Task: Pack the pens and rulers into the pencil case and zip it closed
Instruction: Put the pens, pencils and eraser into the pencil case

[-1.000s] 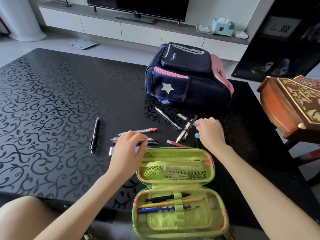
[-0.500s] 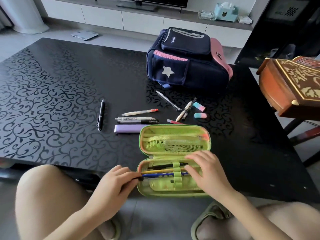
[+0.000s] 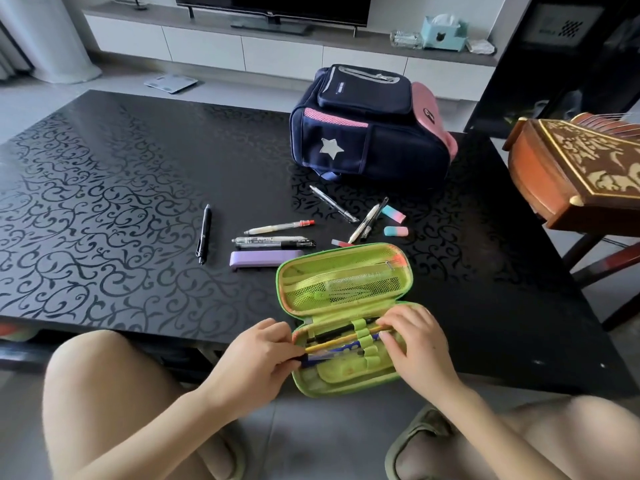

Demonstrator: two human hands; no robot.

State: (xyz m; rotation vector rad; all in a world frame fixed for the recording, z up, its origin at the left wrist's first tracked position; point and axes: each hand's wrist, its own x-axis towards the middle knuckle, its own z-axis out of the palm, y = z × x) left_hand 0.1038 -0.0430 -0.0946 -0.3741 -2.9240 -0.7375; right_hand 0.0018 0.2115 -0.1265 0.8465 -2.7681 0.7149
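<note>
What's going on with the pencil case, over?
Both hands, left and right, on yellow pencil in open pencil case. Pens still on table. Unzipped.

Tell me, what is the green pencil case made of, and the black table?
The green pencil case looks like a stiff moulded shell lined with fabric: it keeps its shape open and has a mesh pocket. The black table looks like glossy glass or lacquer, since it reflects light; which one is unclear.

Both forearms bare, no sleeves visible. Knees bare. Olive-green slipper on right foot; left footwear indistinct.
</note>
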